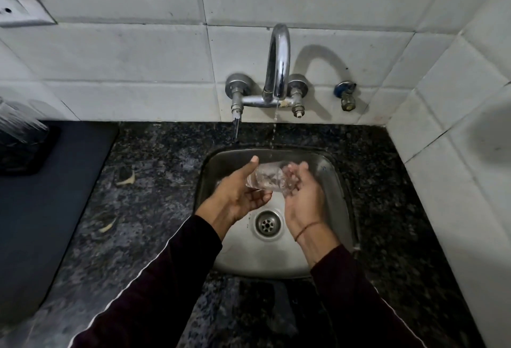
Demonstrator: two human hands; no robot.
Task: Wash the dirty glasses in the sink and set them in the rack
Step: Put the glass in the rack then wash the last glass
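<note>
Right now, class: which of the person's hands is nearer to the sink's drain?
Right. The right hand hangs just beside the drain, on its right; the left hand sits further off, up and to the drain's left. Both hold the glass.

This is a home kitchen, seen at its washing-up corner. A small steel sink point(326, 170) with a round drain point(267, 222) is sunk into a dark speckled stone worktop point(154, 170), and a chrome tap point(278, 71) runs from a wall of white tiles point(124, 51). A dark rack point(19, 143) at the left edge and a wall socket point(16, 1) above it fit a household.
</note>
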